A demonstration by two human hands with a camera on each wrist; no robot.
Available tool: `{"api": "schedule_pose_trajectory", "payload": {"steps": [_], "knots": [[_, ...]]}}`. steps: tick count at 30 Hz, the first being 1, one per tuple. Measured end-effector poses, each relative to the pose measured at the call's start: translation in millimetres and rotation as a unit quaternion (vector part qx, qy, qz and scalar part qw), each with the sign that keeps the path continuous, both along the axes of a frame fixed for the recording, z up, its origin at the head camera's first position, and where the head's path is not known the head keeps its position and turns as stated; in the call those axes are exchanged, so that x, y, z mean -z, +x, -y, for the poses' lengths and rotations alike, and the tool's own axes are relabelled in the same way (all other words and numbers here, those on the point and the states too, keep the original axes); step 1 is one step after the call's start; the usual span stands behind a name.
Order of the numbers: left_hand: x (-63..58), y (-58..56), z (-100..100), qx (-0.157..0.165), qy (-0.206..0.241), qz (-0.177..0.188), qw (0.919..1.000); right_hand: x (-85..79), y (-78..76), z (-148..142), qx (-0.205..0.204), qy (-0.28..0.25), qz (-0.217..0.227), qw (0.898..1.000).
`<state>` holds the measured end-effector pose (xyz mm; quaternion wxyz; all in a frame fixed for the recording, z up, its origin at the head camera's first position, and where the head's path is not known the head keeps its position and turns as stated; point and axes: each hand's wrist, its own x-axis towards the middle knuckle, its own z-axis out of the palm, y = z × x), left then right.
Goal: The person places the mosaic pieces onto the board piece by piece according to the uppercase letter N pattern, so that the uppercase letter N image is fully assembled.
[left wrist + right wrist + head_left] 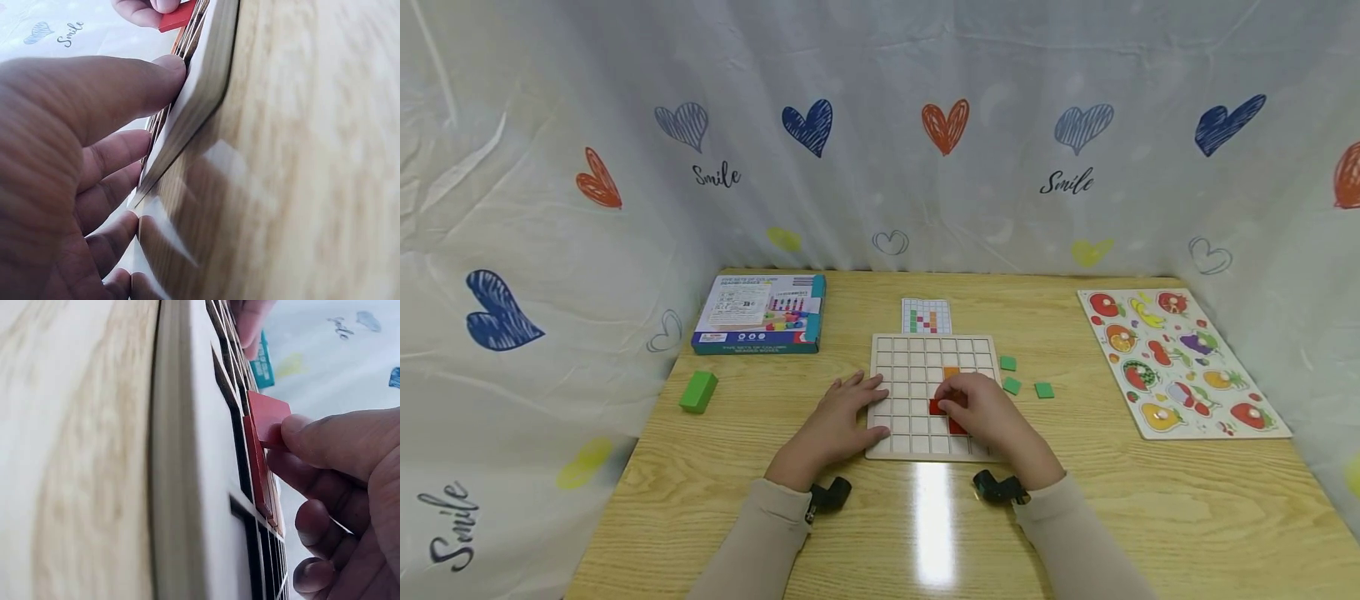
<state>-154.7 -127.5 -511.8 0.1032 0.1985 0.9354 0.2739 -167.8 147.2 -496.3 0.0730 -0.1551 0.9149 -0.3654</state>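
A pale wooden grid board (901,390) lies on the table. My right hand (988,412) is over its right half, pinching a small square red tile (270,409) between thumb and finger. The held tile stands tilted on edge close over the grid in the right wrist view. Beside it another red tile (957,427) sits in a cell, and an orange tile (952,372) shows higher up, partly covered by the hand. My left hand (835,421) rests at the board's left edge with fingers spread, its thumb (125,87) and fingertips touching the rim.
Behind the board stands a pattern card (925,317) with coloured squares. Loose green tiles (1044,390) lie to the right, near a fruit puzzle board (1187,362). Over on the left are a green block (698,392) and a toy box (760,312).
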Motion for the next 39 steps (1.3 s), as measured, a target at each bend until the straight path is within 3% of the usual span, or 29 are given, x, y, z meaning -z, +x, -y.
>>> {"api": "schedule_pose_trajectory", "payload": {"steps": [9, 16, 21, 26, 32, 39], "knots": [[-0.5, -0.3, -1, 0.003, 0.001, -0.003, 1.0, 1.8, 0.4, -1, -0.023, 0.036, -0.077, 0.996], [-0.4, -0.8, -2, 0.005, 0.005, -0.003, 1.0, 2.5, 0.6, -2, -0.031, 0.068, -0.098, 0.992], [0.3, -0.7, -1, 0.005, 0.004, -0.001, 1.0, -3.0, 1.3, -14, -0.007, 0.037, -0.09, 0.995], [0.9, 0.4, -1, 0.002, 0.006, 0.003, 1.0, -10.0, 3.0, -45, 0.035, 0.006, -0.104, 0.994], [-0.1, 0.4, 0, 0.003, 0.007, 0.001, 1.0, -11.2, 12.5, -87, 0.07, 0.001, -0.062, 0.996], [-0.2, 0.0, 1, 0.002, 0.008, 0.001, 1.0, -9.2, 29.4, -119, 0.078, -0.006, 0.034, 0.996]]}}
